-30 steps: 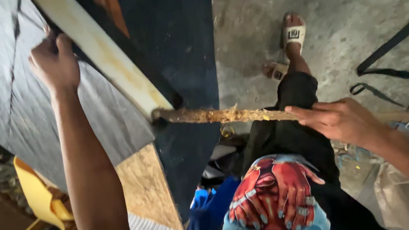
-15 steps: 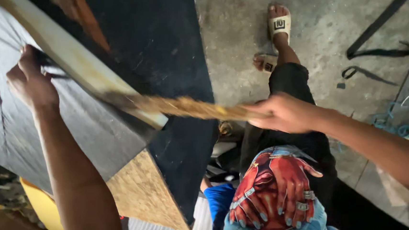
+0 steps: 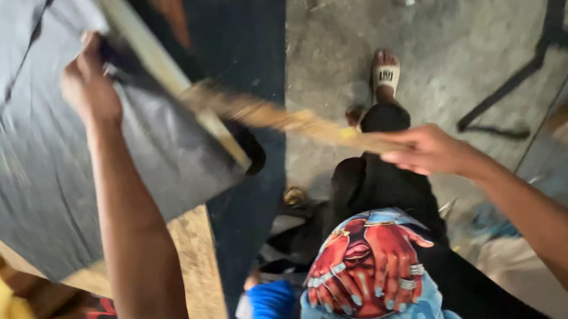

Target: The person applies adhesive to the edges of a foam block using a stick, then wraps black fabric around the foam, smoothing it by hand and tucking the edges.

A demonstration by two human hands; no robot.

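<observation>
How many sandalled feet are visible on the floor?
1: a white sandal on the concrete floor, above the right hand. The other foot may be hidden behind the dark trousers.

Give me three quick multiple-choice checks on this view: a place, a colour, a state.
1. Where is the left hand?
A. On the pale wooden strip's upper part, by the dark grey fabric sheet
B. On the concrete floor
C. On the sandal

2. What colour is the sandal?
A. Red
B. White
C. Green

3. What is the right hand doing?
A. Hanging empty
B. Gripping the rough brown stick
C. Resting flat on the fabric

Answers: 1 A, the fingers close at the strip. 2 B, its strap is white. 3 B, the fingers wrap the stick's end.
</observation>
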